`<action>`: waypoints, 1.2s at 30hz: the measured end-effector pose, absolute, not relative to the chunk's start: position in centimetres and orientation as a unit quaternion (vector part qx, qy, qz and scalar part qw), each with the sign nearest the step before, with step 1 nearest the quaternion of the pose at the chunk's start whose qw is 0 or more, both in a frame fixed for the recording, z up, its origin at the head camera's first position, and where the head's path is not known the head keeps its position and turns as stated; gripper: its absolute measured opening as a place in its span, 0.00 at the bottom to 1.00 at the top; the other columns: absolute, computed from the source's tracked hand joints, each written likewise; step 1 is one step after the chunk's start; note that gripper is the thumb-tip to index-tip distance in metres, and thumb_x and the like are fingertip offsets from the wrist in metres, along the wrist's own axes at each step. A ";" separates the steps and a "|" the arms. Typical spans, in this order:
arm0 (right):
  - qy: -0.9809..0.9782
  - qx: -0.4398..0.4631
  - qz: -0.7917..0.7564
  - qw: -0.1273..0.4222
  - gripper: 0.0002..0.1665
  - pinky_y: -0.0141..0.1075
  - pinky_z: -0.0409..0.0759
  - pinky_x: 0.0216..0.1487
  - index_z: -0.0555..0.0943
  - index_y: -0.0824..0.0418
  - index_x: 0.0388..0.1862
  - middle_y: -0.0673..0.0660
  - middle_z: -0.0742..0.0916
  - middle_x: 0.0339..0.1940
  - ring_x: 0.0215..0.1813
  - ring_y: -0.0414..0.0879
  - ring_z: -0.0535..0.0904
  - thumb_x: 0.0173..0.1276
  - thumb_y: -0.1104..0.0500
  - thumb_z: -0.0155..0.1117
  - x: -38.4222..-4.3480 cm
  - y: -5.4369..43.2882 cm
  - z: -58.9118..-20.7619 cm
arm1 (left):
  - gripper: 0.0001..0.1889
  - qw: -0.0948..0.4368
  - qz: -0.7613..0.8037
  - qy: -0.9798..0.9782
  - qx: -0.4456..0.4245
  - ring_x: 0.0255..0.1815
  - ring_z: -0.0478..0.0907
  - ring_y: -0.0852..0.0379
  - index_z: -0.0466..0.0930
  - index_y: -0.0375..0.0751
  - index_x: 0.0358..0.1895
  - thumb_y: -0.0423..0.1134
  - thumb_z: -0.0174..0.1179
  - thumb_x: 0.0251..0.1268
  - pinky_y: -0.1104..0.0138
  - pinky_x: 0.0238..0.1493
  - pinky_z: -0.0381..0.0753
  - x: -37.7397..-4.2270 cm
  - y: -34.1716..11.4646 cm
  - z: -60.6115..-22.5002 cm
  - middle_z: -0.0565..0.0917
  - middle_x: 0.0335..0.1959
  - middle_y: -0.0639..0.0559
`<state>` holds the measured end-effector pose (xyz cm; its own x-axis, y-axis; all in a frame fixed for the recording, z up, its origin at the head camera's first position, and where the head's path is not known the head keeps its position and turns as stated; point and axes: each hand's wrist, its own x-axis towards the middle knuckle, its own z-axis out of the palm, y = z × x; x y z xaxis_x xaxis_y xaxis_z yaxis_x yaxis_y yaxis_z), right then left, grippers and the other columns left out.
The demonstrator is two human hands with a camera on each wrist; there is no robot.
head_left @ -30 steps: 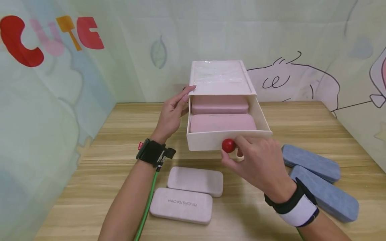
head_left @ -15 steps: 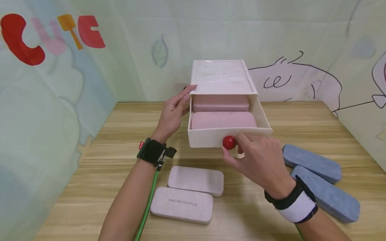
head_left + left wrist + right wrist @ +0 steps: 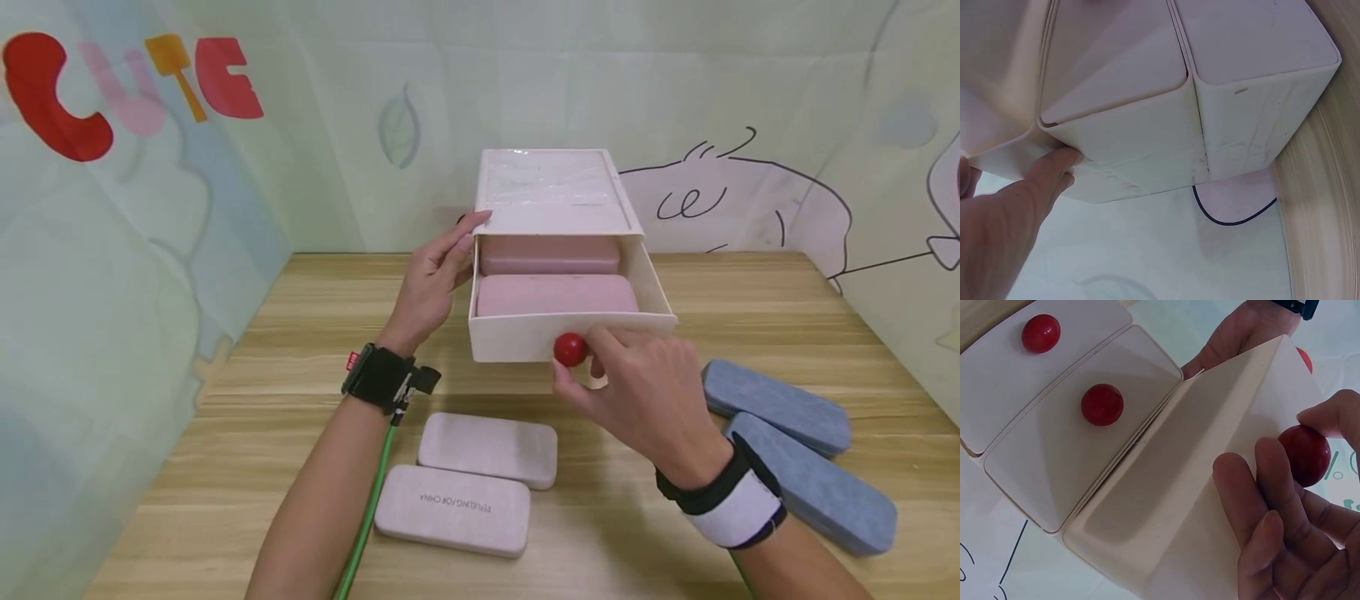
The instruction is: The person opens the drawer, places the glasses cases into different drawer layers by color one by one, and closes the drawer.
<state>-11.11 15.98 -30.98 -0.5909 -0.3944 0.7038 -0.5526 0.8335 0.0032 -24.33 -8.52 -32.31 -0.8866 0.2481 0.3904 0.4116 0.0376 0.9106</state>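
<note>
Right hand (image 3: 648, 387): thumb and finger pinching the red knob (image 3: 571, 350)
Left hand (image 3: 429, 283): fingers fairly straight, touching the white cabinet (image 3: 555, 192)
Drawer (image 3: 513, 340): partly out, two pink cases (image 3: 557, 296) inside, near the middle of the desk's (image 3: 322, 308) back edge

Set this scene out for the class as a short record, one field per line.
Left hand: touches the side of the cabinet
Right hand: pinches the red knob
Drawer: top one, open
Inside: two pink cases, one behind the other
Table: two pale cases in front, two blue cases at right
</note>
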 end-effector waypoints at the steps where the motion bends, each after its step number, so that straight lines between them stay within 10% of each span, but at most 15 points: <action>1: -0.885 0.267 0.109 0.365 0.17 0.29 0.60 0.17 0.81 0.60 0.27 0.52 0.82 0.15 0.15 0.43 0.72 0.55 0.49 0.76 -11.1 16.0 -31.0 | 0.22 0.061 -0.655 -0.717 -0.231 0.83 0.55 0.60 0.72 0.56 0.73 0.46 0.44 0.83 0.50 0.72 0.71 -24.3 -8.5 -32.3 0.58 0.82 0.59; 36: -0.884 0.256 0.119 0.372 0.18 0.31 0.61 0.18 0.81 0.61 0.28 0.54 0.83 0.16 0.17 0.45 0.74 0.56 0.49 0.76 -12.2 15.8 -31.3 | 0.22 0.063 -0.650 -0.720 -0.234 0.83 0.55 0.60 0.72 0.57 0.74 0.47 0.43 0.83 0.50 0.73 0.71 -24.3 -8.6 -32.5 0.57 0.82 0.60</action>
